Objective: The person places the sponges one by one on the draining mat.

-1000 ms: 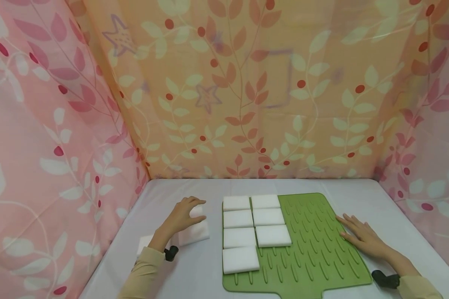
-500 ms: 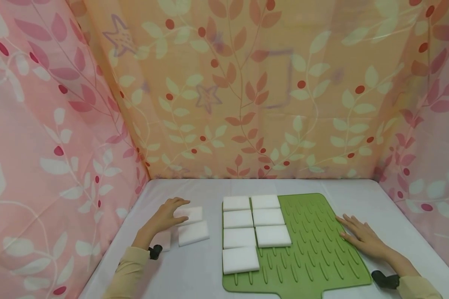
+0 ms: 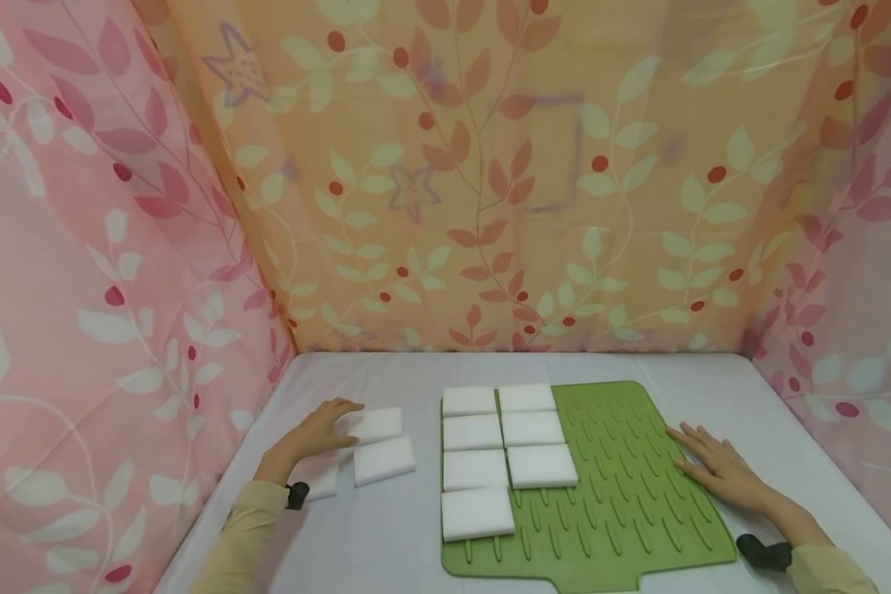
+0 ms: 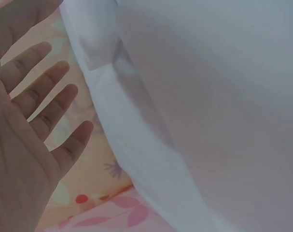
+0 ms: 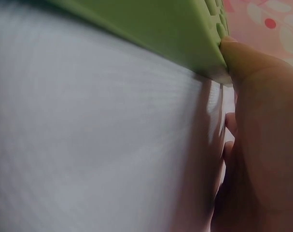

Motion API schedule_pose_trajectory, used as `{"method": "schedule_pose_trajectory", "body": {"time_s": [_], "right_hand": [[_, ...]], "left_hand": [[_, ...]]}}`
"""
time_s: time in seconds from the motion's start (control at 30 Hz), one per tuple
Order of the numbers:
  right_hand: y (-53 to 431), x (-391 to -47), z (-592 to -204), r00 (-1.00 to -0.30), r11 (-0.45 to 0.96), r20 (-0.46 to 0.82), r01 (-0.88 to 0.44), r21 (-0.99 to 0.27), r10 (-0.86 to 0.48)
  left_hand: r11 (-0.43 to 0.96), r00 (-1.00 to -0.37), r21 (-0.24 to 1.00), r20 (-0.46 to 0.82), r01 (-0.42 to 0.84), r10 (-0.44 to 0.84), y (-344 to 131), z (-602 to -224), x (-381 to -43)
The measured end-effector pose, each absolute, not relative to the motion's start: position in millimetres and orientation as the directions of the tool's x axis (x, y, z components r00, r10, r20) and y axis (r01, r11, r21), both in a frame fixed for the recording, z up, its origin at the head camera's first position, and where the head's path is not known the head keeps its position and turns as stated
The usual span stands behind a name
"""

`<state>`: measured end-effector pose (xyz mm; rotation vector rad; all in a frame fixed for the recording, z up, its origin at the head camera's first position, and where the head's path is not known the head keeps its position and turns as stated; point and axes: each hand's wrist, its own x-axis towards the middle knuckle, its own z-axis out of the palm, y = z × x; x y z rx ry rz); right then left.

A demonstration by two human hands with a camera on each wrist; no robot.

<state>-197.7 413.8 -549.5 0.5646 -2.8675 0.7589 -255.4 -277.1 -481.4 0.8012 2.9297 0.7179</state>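
My left hand (image 3: 308, 437) is spread over the left part of the table, fingers apart and holding nothing. Its fingertips are at the left end of a loose white sponge block (image 3: 381, 423); whether they touch it I cannot tell. A second loose sponge block (image 3: 384, 460) lies just in front, and a third (image 3: 322, 480) is partly hidden behind the left wrist. My right hand (image 3: 723, 474) rests along the right edge of a green drying mat (image 3: 624, 478). In the right wrist view, the thumb (image 5: 252, 60) touches the mat's edge.
Several white sponge blocks (image 3: 478, 513) lie in two columns on the mat's left half, the left column reaching further toward me. Raised ridges cover the mat. A white cloth (image 3: 386, 544) covers the table. Patterned curtains (image 3: 490, 206) stand behind and at both sides.
My left hand has moved left with nothing in it, uncovering the two loose sponge blocks that it partly hid. The right hand and the sponge blocks on the mat have stayed in place.
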Motion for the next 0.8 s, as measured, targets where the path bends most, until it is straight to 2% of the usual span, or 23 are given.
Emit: {"method": "schedule_pose_trajectory", "body": {"time_s": [0.27,0.8], "right_hand": [[415.5,-198.8,-551.1,-0.923,0.808,0.206,-0.385,-0.446,-0.326],[416.1,-198.6,-552.7,-0.912,0.802,0.241,-0.408,-0.436,-0.333]], "left_hand": [[0.777,-0.883,0.466,0.02,0.423,0.468,-279.2,-486.7,-258.7],[0.793,-0.893,0.467,-0.014,0.392,0.449,-278.4,-497.1,-264.7]]}}
